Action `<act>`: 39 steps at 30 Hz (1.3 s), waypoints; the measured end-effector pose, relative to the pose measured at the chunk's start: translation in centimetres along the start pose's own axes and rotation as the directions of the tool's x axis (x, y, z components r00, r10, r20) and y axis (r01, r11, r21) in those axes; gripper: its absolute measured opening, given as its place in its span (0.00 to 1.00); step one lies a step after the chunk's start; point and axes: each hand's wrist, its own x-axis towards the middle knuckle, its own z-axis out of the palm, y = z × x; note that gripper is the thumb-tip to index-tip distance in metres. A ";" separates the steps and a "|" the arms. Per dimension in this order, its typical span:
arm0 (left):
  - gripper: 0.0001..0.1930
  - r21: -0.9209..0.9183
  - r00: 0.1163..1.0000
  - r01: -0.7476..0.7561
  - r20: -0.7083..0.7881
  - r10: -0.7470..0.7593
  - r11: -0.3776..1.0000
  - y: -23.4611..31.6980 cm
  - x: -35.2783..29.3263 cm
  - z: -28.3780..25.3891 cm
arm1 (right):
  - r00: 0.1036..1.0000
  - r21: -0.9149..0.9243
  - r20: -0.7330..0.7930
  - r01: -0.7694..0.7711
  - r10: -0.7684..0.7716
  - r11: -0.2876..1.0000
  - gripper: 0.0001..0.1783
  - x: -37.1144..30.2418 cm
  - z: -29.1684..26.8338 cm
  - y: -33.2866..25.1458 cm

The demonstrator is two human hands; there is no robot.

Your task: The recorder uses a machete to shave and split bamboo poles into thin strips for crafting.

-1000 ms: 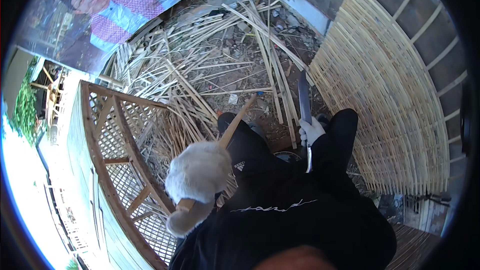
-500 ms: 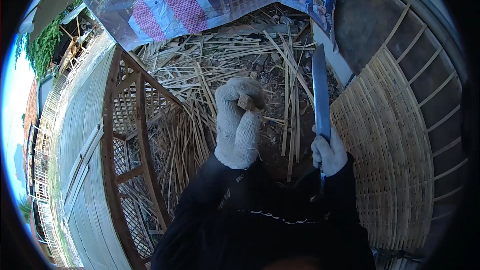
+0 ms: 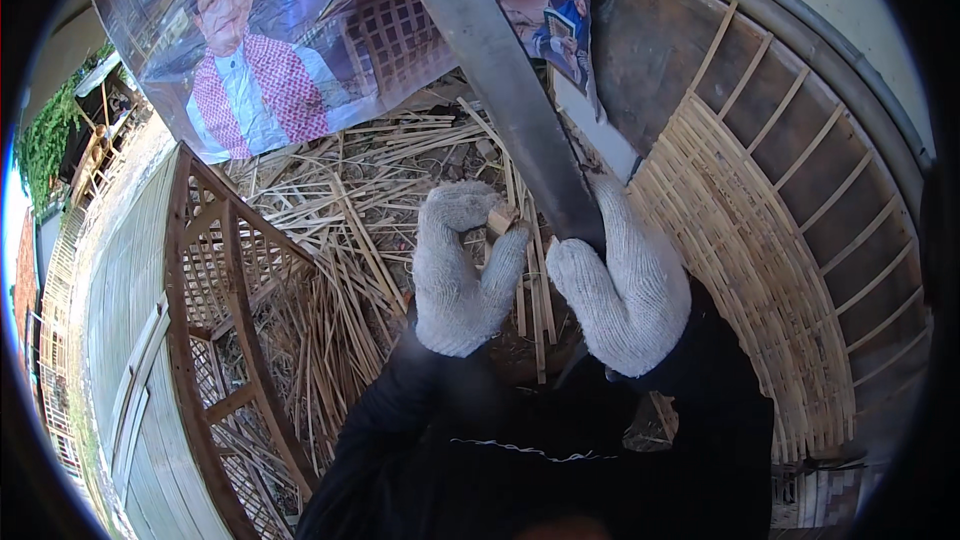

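White knit gloves cover both of my hands. In the middle, my left hand [image 3: 455, 285] is closed around a small piece of wood [image 3: 502, 220], whose cut end sticks out between thumb and fingers; the rest of the piece is hidden. To its right, my right hand [image 3: 628, 290] grips a machete [image 3: 500, 80]. The broad grey blade rises from that fist, leaning up and left, and its tip runs out at the top edge. The handle is hidden in the glove. The blade and the wood are apart.
Split bamboo strips [image 3: 340, 325] lie heaped on the ground beyond and left of my hands. A wooden lattice frame [image 3: 238, 290] stands at the left, beside a pale slatted surface [image 3: 130, 270]. Woven bamboo [image 3: 740, 260] curves along the right. A printed banner [image 3: 345, 60] hangs ahead.
My right hand has lifted the machete, moved closer to my left hand and tilted the blade leftward. My left hand still grips the piece of wood. The view has shifted somewhat.
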 end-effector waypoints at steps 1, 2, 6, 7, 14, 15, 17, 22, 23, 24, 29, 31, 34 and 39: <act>0.20 0.001 1.000 0.011 0.003 -0.011 1.000 0.1 -0.1 0.1 | 0.997 0.031 0.047 -0.056 0.055 0.998 0.28 0.3 -0.2 -0.4; 0.21 0.016 1.000 0.006 0.005 -0.006 1.000 0.1 -0.1 0.2 | 0.994 -0.006 0.091 -0.056 0.056 0.998 0.29 0.6 -0.5 -0.7; 0.22 0.001 1.000 0.015 0.010 -0.015 1.000 0.2 -0.2 0.2 | 0.971 0.036 0.188 -0.157 0.147 0.987 0.28 1.2 -0.7 -1.3; 0.22 -0.002 1.000 0.002 0.009 -0.002 1.000 0.1 -0.2 0.2 | 0.967 0.009 0.193 -0.170 0.165 0.985 0.27 1.3 -0.8 -1.4; 0.22 -0.043 0.999 -0.035 0.025 0.036 0.998 -0.4 -0.2 0.3 | 0.962 -0.031 0.222 -0.159 0.162 0.987 0.28 1.8 -1.3 -1.7; 0.22 -0.048 0.999 -0.031 0.022 0.032 0.998 -0.5 -0.2 0.3 | 0.960 -0.032 0.232 -0.151 0.154 0.988 0.28 1.8 -1.4 -1.7; 0.22 -0.059 1.000 -0.023 0.017 0.024 0.998 -0.5 -0.2 0.2 | 0.966 -0.043 0.229 -0.117 0.124 0.992 0.29 1.9 -1.4 -1.8; 0.21 -0.063 0.999 -0.011 0.037 0.014 0.998 -0.3 -0.2 -0.2 | 0.982 -0.041 0.178 -0.051 0.058 0.998 0.28 2.0 -1.0 -1.8; 0.21 -0.058 0.999 0.008 0.044 -0.006 0.998 -0.2 -0.2 -0.3 | 0.984 -0.079 0.172 -0.033 0.046 0.996 0.28 2.1 -0.9 -1.8; 0.21 -0.057 0.999 -0.009 0.040 0.011 0.998 -0.2 -0.1 -0.3 | 0.985 -0.117 0.168 -0.015 0.035 0.993 0.28 2.1 -0.9 -1.8; 0.21 -0.056 0.999 -0.033 0.031 0.035 0.998 -0.2 0.1 -0.6 | 0.971 -0.071 0.218 -0.086 0.100 0.994 0.29 2.7 -1.0 -2.1; 0.21 -0.043 0.998 -0.054 0.035 0.056 0.998 -0.3 0.2 -0.6 | 0.954 -0.071 0.255 -0.147 0.161 0.986 0.29 2.9 -1.1 -2.3; 0.21 -0.070 0.998 -0.047 0.037 0.049 0.996 -0.4 0.2 -0.6 | 0.942 -0.087 0.276 -0.172 0.190 0.981 0.28 3.1 -1.0 -2.5; 0.21 -0.069 0.998 -0.056 0.016 0.058 0.996 -0.3 0.0 -0.8 | 0.954 -0.117 0.267 -0.110 0.138 0.987 0.28 3.1 -0.7 -2.6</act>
